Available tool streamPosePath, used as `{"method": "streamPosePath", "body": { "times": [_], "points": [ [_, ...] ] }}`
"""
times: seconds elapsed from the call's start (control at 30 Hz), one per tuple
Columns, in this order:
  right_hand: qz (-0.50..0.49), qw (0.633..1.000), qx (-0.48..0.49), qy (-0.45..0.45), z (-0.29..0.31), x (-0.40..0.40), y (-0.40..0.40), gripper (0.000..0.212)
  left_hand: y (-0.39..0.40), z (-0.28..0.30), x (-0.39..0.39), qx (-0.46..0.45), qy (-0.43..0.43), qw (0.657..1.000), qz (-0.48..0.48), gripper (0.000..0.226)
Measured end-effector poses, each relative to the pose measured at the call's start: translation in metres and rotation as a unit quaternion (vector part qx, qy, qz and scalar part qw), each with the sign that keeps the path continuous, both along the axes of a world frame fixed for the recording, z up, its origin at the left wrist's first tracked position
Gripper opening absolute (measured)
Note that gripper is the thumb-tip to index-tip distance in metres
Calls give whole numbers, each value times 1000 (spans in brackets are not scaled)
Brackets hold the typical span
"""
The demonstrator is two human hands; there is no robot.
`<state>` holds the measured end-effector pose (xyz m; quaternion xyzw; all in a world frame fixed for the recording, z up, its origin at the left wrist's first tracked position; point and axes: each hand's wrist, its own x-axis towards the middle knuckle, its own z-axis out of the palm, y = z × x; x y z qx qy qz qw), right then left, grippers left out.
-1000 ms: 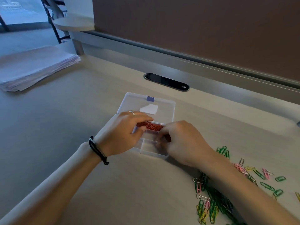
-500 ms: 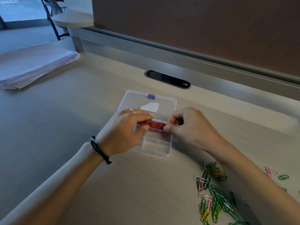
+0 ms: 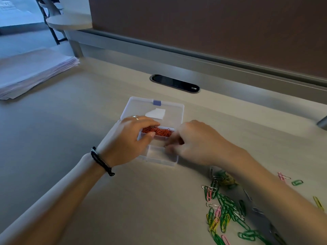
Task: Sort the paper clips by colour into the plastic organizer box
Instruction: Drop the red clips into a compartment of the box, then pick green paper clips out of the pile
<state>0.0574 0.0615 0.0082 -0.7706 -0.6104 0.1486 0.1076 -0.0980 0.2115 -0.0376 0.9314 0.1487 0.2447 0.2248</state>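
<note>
No writing is readable. Your left hand [image 3: 130,138] curls around the clear organizer box [image 3: 159,159] mid-desk, thumb by the orange clips [image 3: 157,132]. Your right hand [image 3: 198,144] is blurred; its grip is unclear. Loose clips [image 3: 224,209] lie toward the near-right corner.

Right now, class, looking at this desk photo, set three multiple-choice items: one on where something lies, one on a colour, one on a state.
1. Where does the loose pile of paper clips lie?
A. on the desk right of the organizer box
B. on the paper stack
C. inside the lid

2. What colour are the clips in the box's far compartment?
A. green
B. orange-red
C. pink

3. What state is the box lid in?
A. latched shut
B. removed
C. open, folded back

Answers: 1 A, the pile sits under the right forearm; 2 B, an orange-red heap shows between the hands; 3 C, the lid lies flat behind the compartments.
</note>
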Motion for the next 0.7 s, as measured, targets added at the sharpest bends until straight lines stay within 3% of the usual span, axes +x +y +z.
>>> {"method": "streamPosePath", "body": {
  "times": [0.07, 0.2, 0.4, 0.5, 0.7],
  "points": [
    [-12, 999, 4, -34, -4, -5, 1, 23, -1, 0, 1, 5, 2, 1000, -2, 34],
    [-60, 997, 41, -16, -10, -13, -5, 9, 0, 0, 1, 11, 3, 1000, 1, 34],
    [-95, 990, 8, 106, -6, -5, 1, 15, -1, -2, 1, 4, 5, 1000, 2, 35],
    [-118, 980, 58, 150, -2, 7, 5, 9, 0, -3, 1, -3, 6, 1000, 3, 35],
    [-157, 975, 114, 108, -6, 18, 10, 12, -1, -2, 0, 9, 0, 1000, -6, 34]
  ]
}}
